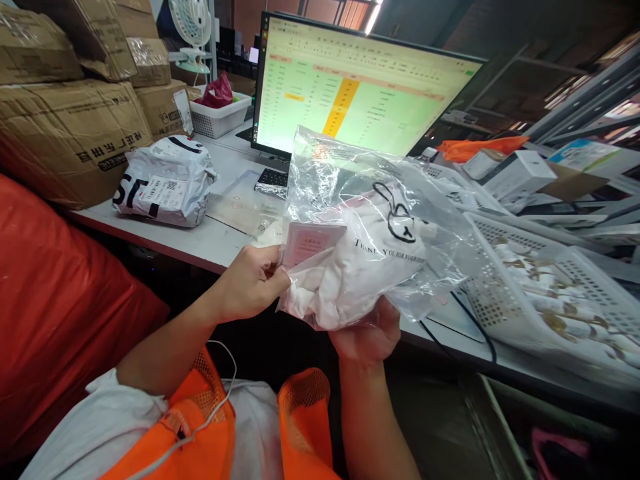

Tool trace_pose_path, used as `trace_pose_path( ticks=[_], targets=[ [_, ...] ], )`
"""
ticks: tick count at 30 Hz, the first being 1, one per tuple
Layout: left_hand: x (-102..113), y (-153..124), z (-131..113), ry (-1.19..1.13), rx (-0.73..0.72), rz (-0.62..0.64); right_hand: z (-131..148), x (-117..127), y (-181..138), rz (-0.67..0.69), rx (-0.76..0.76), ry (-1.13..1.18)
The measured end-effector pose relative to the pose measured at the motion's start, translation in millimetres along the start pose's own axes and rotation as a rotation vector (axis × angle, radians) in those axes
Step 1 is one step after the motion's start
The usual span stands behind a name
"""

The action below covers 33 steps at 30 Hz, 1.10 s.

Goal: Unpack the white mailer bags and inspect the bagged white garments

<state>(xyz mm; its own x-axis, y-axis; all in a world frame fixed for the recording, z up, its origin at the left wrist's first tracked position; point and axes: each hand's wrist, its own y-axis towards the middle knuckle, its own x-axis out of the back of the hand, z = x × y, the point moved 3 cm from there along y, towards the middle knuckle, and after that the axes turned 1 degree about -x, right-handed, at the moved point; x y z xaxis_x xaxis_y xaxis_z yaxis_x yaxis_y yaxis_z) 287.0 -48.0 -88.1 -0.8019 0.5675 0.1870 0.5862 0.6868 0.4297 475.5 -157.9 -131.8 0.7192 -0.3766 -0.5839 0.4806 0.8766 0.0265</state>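
A clear plastic bag [320, 180] is held up in front of the monitor. Inside it lie a white cloth pouch [370, 247], printed with a rabbit drawing and thank-you lettering, and a pink card-like packet [310, 241]. My left hand [255, 277] pinches the bag's lower left corner between thumb and fingers. From below, my right hand [367, 333] grips the bag's underside, its fingers partly hidden behind the bag.
A computer monitor [300, 93] stands behind the bag on the white table [200, 243]. At left are a wrapped white parcel [167, 180], cardboard boxes [65, 140] and a large red sack [65, 327]. A white basket [493, 300] holding several small items stands at right.
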Motion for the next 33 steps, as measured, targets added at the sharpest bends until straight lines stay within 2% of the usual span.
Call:
trace_pose_path(
  ticks=[6, 11, 15, 17, 19, 21, 24, 26, 28, 30, 33],
  targets=[
    [4.5, -2.5, -6.0, 0.002, 0.035, 0.070, -5.1, 0.9, -3.6, -0.007, -0.035, 0.003],
    [-4.1, 1.0, 6.6, -0.151, 0.059, 0.068, -12.0, -15.2, -7.3, -0.004, -0.041, 0.029],
    [-10.2, 2.1, 18.1, -0.323, -0.019, 0.057, -15.3, -25.5, -7.1, 0.008, -0.099, 0.046],
    [-10.8, -0.7, 19.8, -0.314, -0.067, 0.086, -15.6, -25.3, -4.7, -0.016, -0.096, 0.078],
    [-6.3, -2.8, 16.6, -0.185, -0.082, 0.106, -17.3, -23.9, -2.2, -0.027, -0.086, 0.112],
    [6.0, -0.7, 4.8, 0.046, -0.097, 0.065, -22.9, -23.7, -1.4, -0.010, -0.106, 0.128],
    [31.4, 12.2, -30.6, 0.400, -0.152, -0.002, -40.3, -28.9, -5.1, 0.082, -0.229, 0.117],
    [41.7, 23.9, -58.0, 0.577, -0.206, 0.067, -53.7, -35.3, -8.5, 0.174, -0.317, 0.126],
    [44.1, 32.7, -82.0, 0.731, -0.345, 0.129, -63.2, -41.6, -9.6, 0.250, -0.351, 0.156],
    [42.1, 36.6, -95.6, 0.831, -0.458, 0.106, -66.6, -46.1, -7.3, 0.284, -0.336, 0.178],
    [35.9, 35.0, -93.3, 0.806, -0.474, 0.110, -62.2, -47.8, -0.1, 0.263, -0.257, 0.199]
  ],
)
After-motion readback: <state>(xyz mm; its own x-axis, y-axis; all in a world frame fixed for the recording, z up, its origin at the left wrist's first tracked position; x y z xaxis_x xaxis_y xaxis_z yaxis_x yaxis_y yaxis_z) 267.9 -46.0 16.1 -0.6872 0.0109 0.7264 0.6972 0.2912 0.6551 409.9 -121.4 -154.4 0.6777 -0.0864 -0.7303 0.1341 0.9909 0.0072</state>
